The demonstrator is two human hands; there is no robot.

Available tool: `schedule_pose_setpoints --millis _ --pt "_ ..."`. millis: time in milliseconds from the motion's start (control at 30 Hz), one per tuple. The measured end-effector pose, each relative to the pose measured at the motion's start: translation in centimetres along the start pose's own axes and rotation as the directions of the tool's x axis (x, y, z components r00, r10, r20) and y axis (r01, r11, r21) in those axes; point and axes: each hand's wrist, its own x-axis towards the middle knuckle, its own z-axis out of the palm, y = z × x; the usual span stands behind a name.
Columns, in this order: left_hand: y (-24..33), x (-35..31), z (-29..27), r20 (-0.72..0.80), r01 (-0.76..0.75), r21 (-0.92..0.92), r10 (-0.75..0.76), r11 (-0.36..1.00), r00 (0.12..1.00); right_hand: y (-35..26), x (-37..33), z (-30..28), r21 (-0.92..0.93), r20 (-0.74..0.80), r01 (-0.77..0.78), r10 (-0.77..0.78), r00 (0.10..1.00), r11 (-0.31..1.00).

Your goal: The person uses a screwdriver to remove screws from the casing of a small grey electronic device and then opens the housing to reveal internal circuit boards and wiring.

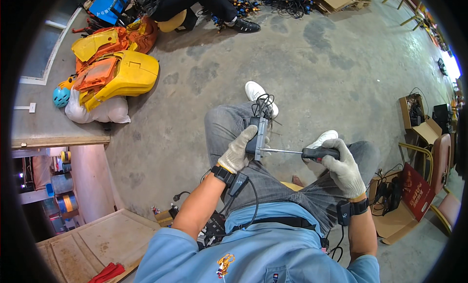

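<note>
My left hand (239,150), in a pale knitted glove, grips a dark grey box-shaped device (257,136) above my left thigh. A bundle of thin black cable (263,105) hangs from its far end. My gloved right hand (345,169) is wrapped round the black and red handle of a screwdriver (282,151). Its long metal shaft points left, and the tip meets the right face of the device. Whether the tip sits in a screw is too small to tell. Black straps with small modules sit on both wrists.
Yellow and orange plastic shells (122,76) lie on a white sack at the left, by a blue helmet (61,97). Another person's leg and black shoe (243,25) show at the top, near heaped cables. Cardboard boxes (392,224) and a chair (438,158) stand at the right.
</note>
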Motion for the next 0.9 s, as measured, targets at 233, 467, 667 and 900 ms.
schedule_pose_setpoints --millis 233,467,667,900 --pt "0.0 -0.1 -0.1 0.014 -0.004 0.025 0.004 1.000 1.000 -1.7 0.2 -0.1 -0.206 0.003 -0.159 0.163 0.987 0.966" --pt "0.1 -0.2 0.1 -0.009 0.015 0.085 -0.014 0.996 1.000 0.5 0.5 0.1 0.002 -0.053 0.103 -0.103 0.993 0.995" --pt "-0.5 0.1 -0.4 0.004 -0.019 0.035 0.019 0.999 1.000 -1.6 0.6 -0.3 -0.202 -0.053 -0.101 0.092 0.994 0.974" --pt "0.0 -0.1 0.1 0.006 0.013 0.023 -0.013 1.000 1.000 1.1 1.0 -0.2 -0.099 -0.044 0.044 -0.048 0.998 0.994"
